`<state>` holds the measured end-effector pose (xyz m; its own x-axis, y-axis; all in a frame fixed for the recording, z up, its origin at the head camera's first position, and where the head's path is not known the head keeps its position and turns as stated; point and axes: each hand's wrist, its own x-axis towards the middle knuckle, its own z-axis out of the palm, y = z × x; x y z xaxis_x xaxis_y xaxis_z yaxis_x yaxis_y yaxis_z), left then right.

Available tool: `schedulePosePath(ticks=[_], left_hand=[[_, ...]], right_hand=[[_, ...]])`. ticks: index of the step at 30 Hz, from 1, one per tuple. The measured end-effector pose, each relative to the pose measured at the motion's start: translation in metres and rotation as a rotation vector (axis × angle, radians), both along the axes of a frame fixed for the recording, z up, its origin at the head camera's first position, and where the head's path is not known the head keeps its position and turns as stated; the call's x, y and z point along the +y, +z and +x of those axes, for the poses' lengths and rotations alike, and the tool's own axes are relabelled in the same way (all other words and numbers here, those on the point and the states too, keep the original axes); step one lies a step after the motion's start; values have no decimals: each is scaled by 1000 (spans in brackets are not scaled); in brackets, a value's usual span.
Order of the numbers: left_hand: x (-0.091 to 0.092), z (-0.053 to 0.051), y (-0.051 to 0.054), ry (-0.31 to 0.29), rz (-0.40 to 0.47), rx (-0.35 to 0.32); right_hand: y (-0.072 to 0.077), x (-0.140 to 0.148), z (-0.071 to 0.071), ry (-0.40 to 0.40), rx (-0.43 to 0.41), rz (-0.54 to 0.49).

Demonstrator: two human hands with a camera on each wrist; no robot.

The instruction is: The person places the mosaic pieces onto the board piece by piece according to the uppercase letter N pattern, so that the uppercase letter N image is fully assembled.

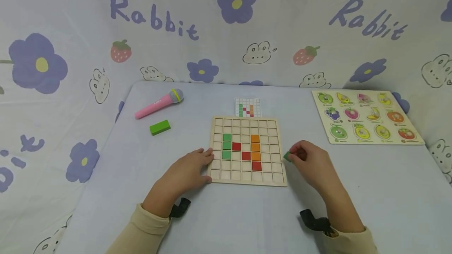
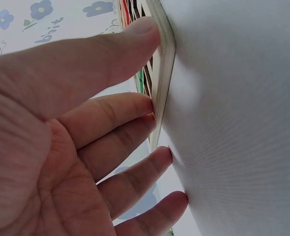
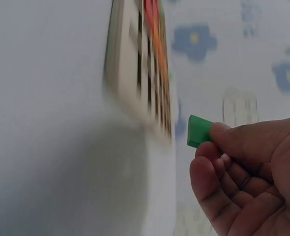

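Note:
A wooden grid board [image 1: 226, 175] lies flat on the table, with three green tiles [image 1: 226, 146] in a column, several orange tiles [image 1: 255, 147] in another and three red tiles [image 1: 246, 156] stepping down between them. My left hand [image 1: 187, 169] rests at the board's left edge; in the left wrist view its thumb and fingertips touch the rim, the fingers fairly straight. Just off the board's right edge, my right hand [image 1: 312, 164] pinches a green tile [image 3: 199, 132] between thumb and index finger, held above the table.
Behind the board lies a pattern card [image 1: 248, 107] with coloured squares. A pink toy microphone [image 1: 159, 104] and a green block [image 1: 160, 127] lie to the left. At the right is a fruit puzzle board [image 1: 367, 117]. A printed cloth [image 1: 226, 46] hangs at the back.

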<state>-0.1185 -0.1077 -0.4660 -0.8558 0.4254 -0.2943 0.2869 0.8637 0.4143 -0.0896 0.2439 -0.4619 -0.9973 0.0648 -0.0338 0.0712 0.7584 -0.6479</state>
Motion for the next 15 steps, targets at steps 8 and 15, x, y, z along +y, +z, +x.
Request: schedulePosePath(ticks=[8, 15], left_hand=[[-2, 0, 1, -8, 8, 2], [-2, 0, 3, -18, 20, 6]], right_hand=[[-8, -105, -28, 324, 2, -92], [-14, -140, -38, 370, 11, -8]])
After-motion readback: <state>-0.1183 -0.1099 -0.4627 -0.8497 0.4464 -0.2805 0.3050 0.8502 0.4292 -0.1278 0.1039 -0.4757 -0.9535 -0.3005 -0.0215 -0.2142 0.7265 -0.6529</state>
